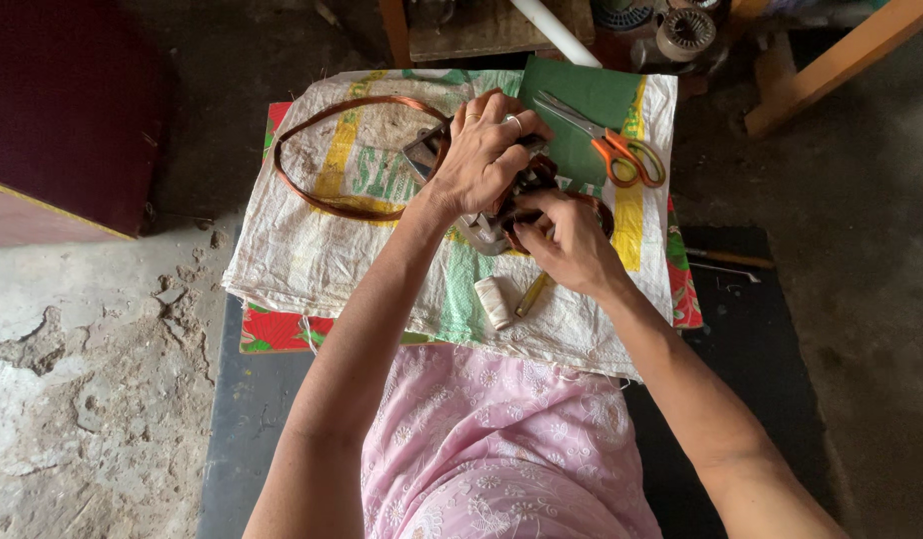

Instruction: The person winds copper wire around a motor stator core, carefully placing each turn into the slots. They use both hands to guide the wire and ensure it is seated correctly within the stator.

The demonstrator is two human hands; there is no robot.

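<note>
Looking down, we see the left hand (pixel 481 150) cupped over a metal motor core (pixel 481 225), fingers curled and clamped on its top edge. The right hand (pixel 566 240) pinches narrowly at the dark copper winding (pixel 526 185) on the core's right side; which strand it grips is hidden by the fingers. The core sits at the middle of a woven sack (pixel 311 250) spread over a low stand.

Just below the hands lie a spool of pale thread (pixel 493 301) and a thin yellowish stick (pixel 531 294), touching or nearly so. A loose loop of copper wire (pixel 311 190) rests to the left, its near end passing under the left hand. Orange-handled scissors (pixel 606 140) lie on a green sheet (pixel 591 95) beyond the right hand.

We judge the risks thus: a hard pull could scrape the wire's coating against the core's metal edge, and a tilt of the core could nudge the spool off the sack.
</note>
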